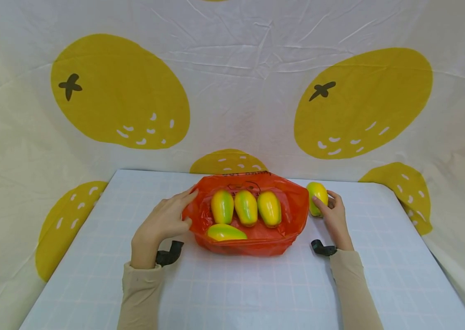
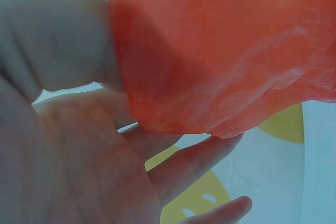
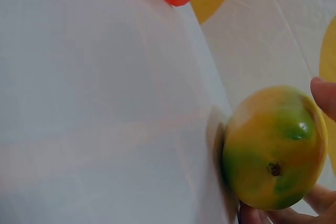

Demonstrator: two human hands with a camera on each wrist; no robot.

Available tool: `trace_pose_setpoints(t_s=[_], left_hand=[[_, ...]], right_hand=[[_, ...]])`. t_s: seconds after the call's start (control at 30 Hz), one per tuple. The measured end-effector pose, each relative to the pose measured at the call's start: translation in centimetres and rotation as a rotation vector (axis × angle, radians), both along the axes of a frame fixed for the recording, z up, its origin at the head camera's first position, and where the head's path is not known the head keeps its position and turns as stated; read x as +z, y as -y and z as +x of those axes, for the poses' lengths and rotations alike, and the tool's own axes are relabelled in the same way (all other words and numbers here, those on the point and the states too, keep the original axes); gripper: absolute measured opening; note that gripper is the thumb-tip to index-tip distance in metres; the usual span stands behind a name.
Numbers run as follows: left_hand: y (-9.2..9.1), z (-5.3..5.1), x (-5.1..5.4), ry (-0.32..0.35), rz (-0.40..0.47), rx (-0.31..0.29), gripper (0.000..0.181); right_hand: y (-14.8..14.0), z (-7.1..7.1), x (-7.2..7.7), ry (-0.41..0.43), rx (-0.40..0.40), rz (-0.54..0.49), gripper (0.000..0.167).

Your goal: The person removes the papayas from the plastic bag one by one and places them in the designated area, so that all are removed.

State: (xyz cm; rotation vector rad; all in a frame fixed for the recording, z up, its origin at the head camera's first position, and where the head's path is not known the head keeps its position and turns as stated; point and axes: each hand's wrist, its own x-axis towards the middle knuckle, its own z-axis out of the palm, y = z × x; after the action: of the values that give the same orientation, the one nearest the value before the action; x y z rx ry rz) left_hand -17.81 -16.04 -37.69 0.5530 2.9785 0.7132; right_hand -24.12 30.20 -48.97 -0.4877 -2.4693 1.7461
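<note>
A red plastic bag (image 1: 253, 247) lies with its mouth spread wide; three mangoes stand in a row inside, and another mango (image 1: 226, 233) lies sideways below them. At its left edge, my left hand (image 1: 160, 224) touches the plastic with spread, mostly straight fingers. The left wrist view shows the red plastic (image 2: 220, 51) covering part of the thumb and some fingertips of that hand (image 2: 100, 145). Just right of the bag, my right hand (image 1: 333, 215) grips a yellow-green mango (image 1: 316, 195). In the right wrist view, fingers curl round this mango (image 3: 273, 150), thumb opposite.
A white table (image 1: 249, 293) with a faint grid carries the bag. Behind it hangs a pale cloth (image 1: 236, 105) printed with large yellow fruit shapes. Black wrist devices (image 1: 170, 254) sit by both wrists, near the bag's lower corners.
</note>
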Motion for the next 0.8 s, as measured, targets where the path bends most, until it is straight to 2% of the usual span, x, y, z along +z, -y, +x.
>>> trace_pose_setpoints(t_s=[0.8], left_hand=[[-0.1,0.1,0.0,-0.01,-0.002,-0.013,0.072]], right_hand=[[0.1,0.4,1.5,0.017,-0.024,0.013,0.093]])
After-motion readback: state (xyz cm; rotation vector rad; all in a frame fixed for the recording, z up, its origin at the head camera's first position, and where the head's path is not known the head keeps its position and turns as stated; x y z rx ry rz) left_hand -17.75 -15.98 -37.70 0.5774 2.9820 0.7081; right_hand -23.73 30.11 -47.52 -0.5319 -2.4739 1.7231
